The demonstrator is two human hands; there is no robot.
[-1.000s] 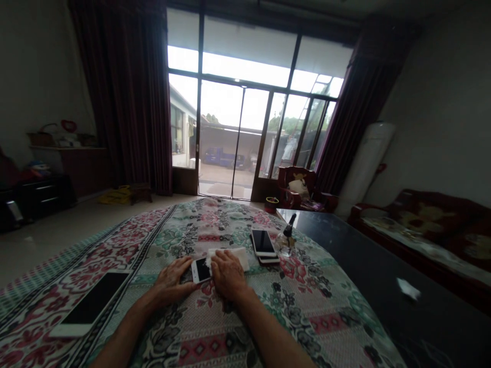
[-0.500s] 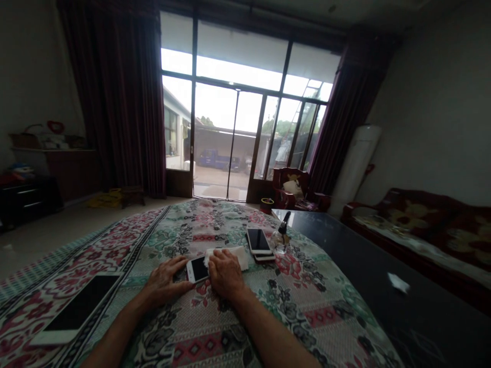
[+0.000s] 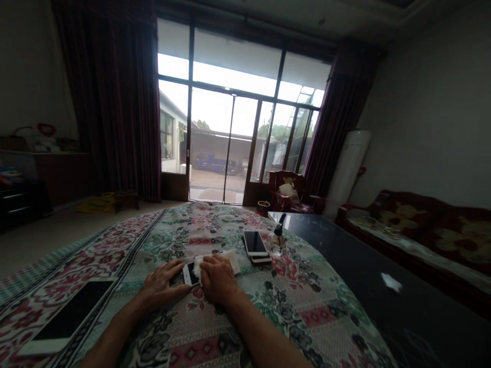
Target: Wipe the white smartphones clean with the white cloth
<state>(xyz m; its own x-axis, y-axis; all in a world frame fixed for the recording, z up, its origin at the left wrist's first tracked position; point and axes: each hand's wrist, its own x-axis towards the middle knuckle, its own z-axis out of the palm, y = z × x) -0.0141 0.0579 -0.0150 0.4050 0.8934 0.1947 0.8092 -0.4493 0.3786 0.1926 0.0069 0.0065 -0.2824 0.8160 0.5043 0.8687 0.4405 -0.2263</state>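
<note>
A white smartphone (image 3: pixel 187 276) with a dark screen lies face up on the flowered tablecloth. My left hand (image 3: pixel 161 281) steadies its left end, thumb along the near edge and fingers at the far edge. Over the right part of the screen, my right hand (image 3: pixel 218 278) presses a folded white cloth (image 3: pixel 233 260), fingers bent on it. Hand and cloth hide much of the screen. Beyond the right hand, a stack of phones (image 3: pixel 254 244) rests beside a clear spray bottle (image 3: pixel 276 243) with a black top. A larger white tablet (image 3: pixel 71 317) lies at the left.
The patterned tablecloth (image 3: pixel 230 335) covers the round table. To the right stands a dark glossy table (image 3: pixel 345 266) with a crumpled white piece (image 3: pixel 391 282) on it. Behind are a wooden chair (image 3: pixel 286 191), a sofa (image 3: pixel 406 214) and glass doors (image 3: pixel 215 148).
My right hand and the cloth have slid slightly left along the phone, covering more of its screen. The left hand still holds the phone's end. The whole view has shifted a little.
</note>
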